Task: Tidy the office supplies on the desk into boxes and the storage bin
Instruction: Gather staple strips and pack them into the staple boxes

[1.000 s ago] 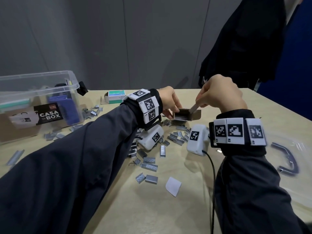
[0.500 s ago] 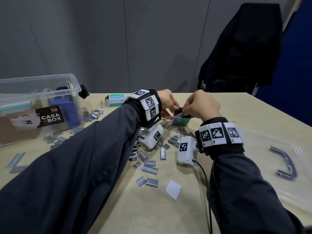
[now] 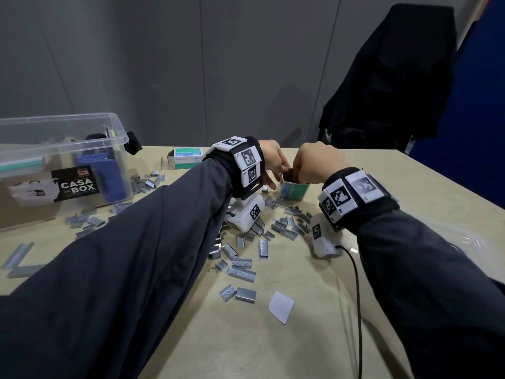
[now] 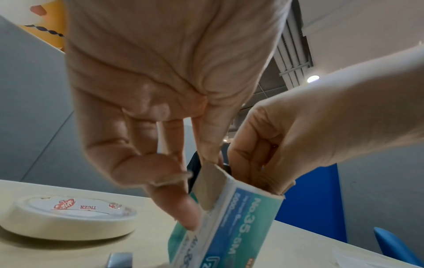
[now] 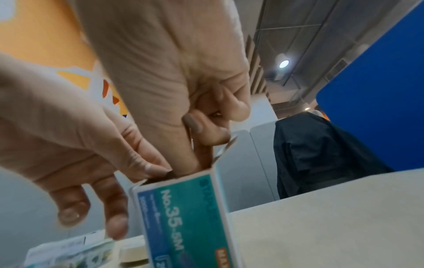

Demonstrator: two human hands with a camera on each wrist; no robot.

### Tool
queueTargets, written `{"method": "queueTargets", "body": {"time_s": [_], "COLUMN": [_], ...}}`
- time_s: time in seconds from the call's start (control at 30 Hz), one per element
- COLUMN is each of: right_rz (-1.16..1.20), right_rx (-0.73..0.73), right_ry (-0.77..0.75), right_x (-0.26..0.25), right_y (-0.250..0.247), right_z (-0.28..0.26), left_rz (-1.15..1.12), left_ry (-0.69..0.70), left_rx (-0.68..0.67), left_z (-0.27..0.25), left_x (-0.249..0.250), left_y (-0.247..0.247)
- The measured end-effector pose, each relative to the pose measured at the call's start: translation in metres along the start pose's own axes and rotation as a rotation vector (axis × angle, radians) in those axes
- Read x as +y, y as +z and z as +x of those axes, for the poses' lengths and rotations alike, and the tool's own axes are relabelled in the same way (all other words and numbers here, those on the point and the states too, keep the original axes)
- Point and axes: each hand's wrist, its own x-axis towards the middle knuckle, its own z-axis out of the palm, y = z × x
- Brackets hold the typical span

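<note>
A teal staple box [image 3: 293, 191] [image 4: 229, 226] [image 5: 183, 217] marked No.35-5M stands on end on the desk, open top up. My left hand [image 3: 276, 176] [image 4: 190, 190] grips its left side and raised flap. My right hand [image 3: 300, 173] [image 5: 190, 163] reaches down into the opening with thumb and forefinger pinched together and the other fingers curled. The staple strip it carried is hidden inside the box. Several loose staple strips [image 3: 243, 272] lie scattered on the desk below both wrists.
A clear storage bin [image 3: 120, 138] labelled CASA BOX stands at the left with blue items inside. A second staple box [image 3: 185, 157] lies at the back. A masking tape roll [image 4: 64, 217], a white paper scrap [image 3: 281, 306] and a black cable [image 3: 355, 291] are nearby.
My right hand came down with the staple strip from above the box into its opening. The box went from tilted to standing on end, and both hands sank toward the desk.
</note>
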Motion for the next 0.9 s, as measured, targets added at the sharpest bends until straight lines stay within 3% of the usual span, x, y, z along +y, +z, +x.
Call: {"method": "queueTargets", "body": {"time_s": [0.13, 0.37, 0.67, 0.77, 0.9], "right_rz": [-0.143, -0.205, -0.249, -0.272, -0.282], "right_rx": [-0.070, -0.357, -0.176, -0.248, -0.360], "right_ry": [-0.049, -0.138, -0.311, -0.335, -0.241], "right_x": [-0.001, -0.001, 0.010, 0.009, 0.001], "right_y": [-0.007, -0.023, -0.032, -0.031, -0.021], "right_z": [0.001, -0.001, -0.007, -0.012, -0.014], "left_rz": [0.017, 0.032, 0.017, 0.029, -0.009], "left_ry": [-0.005, -0.023, -0.022, -0.022, -0.043], "left_rx": [-0.005, 0.033, 0.050, 0.029, 0.033], "left_z": [-0.001, 0.000, -0.005, -0.004, -0.001], "left_x": [0.001, 0.005, 0.005, 0.006, 0.006], "left_y": [0.000, 0.003, 0.003, 0.003, 0.006]}}
